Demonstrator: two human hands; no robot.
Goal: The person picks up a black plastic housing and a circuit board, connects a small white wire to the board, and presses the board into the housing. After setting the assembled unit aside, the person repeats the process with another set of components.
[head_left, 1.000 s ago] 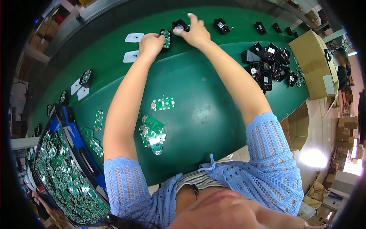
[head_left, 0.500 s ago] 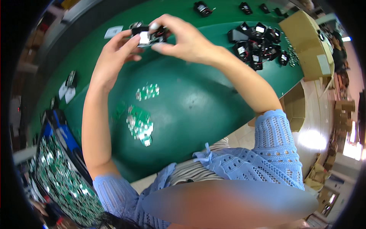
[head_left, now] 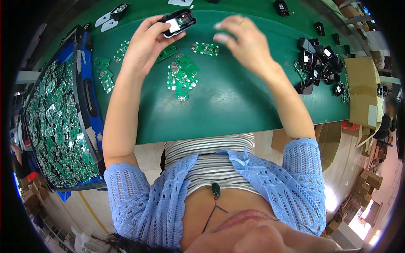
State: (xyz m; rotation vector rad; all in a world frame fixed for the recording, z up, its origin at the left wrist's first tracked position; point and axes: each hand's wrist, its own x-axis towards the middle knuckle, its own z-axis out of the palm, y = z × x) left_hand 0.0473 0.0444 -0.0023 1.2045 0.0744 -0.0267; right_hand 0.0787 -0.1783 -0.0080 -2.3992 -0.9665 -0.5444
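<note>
In my left hand [head_left: 145,40], closed round its edge, is a small black plastic casing [head_left: 184,22] with a white block and red wires inside. My right hand [head_left: 247,42], somewhat blurred, hovers to the right of the casing, apart from it. Its thumb and forefinger are spread with nothing visible between them. Below and between the hands lies a single green circuit board [head_left: 206,49]. A loose pile of green circuit boards [head_left: 182,78] rests on the table nearer to me, and more boards [head_left: 105,75] lie beside my left forearm.
A blue-edged bin [head_left: 55,122] full of circuit boards stands left of the green table [head_left: 236,109]. Black casings with wires [head_left: 320,63] are heaped at the right, beside a cardboard box [head_left: 360,90]. Several single casings [head_left: 282,7] line the far side. White flat pieces [head_left: 109,26] lie at far left.
My right hand has let go of the casing and moved right. The left hand still holds it. The whole view has shifted, bringing more of the bin and boards into sight.
</note>
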